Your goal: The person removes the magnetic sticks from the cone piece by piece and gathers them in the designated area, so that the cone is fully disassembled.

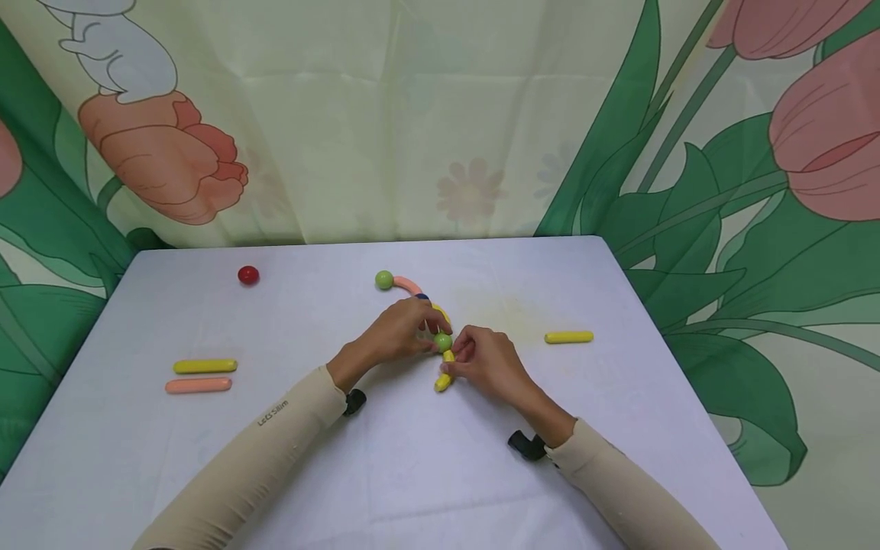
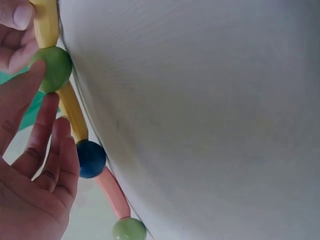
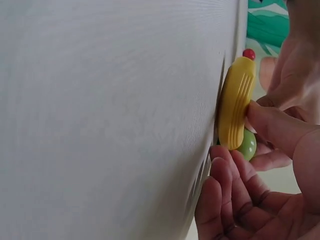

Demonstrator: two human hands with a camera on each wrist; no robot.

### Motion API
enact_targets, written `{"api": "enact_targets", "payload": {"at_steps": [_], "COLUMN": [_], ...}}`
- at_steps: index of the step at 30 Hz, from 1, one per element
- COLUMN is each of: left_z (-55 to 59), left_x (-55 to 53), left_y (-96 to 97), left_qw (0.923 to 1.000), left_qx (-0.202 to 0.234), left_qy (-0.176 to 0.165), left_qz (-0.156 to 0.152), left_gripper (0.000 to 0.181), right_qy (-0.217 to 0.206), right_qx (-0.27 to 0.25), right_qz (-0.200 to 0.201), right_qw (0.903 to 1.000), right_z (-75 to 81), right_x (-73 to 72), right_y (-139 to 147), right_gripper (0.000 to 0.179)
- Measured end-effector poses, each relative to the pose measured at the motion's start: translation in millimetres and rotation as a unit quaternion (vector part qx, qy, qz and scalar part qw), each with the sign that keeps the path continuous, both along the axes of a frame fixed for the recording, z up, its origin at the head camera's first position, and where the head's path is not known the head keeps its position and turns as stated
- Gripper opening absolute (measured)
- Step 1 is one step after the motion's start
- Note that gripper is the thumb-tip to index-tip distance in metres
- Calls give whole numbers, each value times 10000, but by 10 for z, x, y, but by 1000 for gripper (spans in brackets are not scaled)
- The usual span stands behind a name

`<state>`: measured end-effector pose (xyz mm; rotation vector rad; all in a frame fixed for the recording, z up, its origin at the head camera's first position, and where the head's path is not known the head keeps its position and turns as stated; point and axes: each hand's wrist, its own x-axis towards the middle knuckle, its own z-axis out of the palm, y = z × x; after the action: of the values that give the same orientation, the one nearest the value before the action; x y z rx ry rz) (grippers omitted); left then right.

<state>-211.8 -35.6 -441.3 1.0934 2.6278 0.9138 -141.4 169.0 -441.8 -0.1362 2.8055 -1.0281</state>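
Near the table's middle, my left hand (image 1: 399, 328) pinches a green ball (image 1: 443, 341) between thumb and fingers. My right hand (image 1: 491, 363) holds a curved yellow rod (image 3: 235, 105) with grooves along its side, the thumb pressing on it. One end of this rod meets the green ball. Beyond the ball a chain runs on: another yellow rod (image 2: 73, 111), a dark blue ball (image 2: 91, 159), a curved pink rod (image 1: 407, 285) and a second green ball (image 1: 384, 280) at the far end. In the head view, my left fingers partly cover the blue ball.
On the white tablecloth (image 1: 385, 473) a red ball (image 1: 248, 275) lies at the back left. A yellow rod (image 1: 205, 366) and a pink rod (image 1: 198, 385) are side by side at left. One more yellow rod (image 1: 568, 337) lies at right. A printed curtain (image 1: 344, 137) hangs behind.
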Motion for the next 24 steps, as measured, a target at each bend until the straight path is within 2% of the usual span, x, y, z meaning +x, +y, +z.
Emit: {"api": "enact_targets", "payload": {"at_steps": [4,10,19,24], "left_z": [-6,-9,11,2], "left_x": [1,-2,-1,-5], "left_y": [-4,-5,-14,-12], "left_qw": [9999,10000,9998,9995], "left_qx": [-3,13,48,3], "left_qy": [-70,-63,-184,-277], "left_qz": [83,40,68,151], "left_gripper": [29,30,32,34], "right_qy": [-154,-262,-213,-297], "right_qx": [108,46,-39,-43], "right_qz": [-158,-284,-226,-166], "right_qw": [9997,9992,9995,9994], "right_z": [4,-3,5,46], "right_x": [2,10,16,51], "right_y": [-35,-70,-79,-52], "right_gripper": [35,35,21,20]}}
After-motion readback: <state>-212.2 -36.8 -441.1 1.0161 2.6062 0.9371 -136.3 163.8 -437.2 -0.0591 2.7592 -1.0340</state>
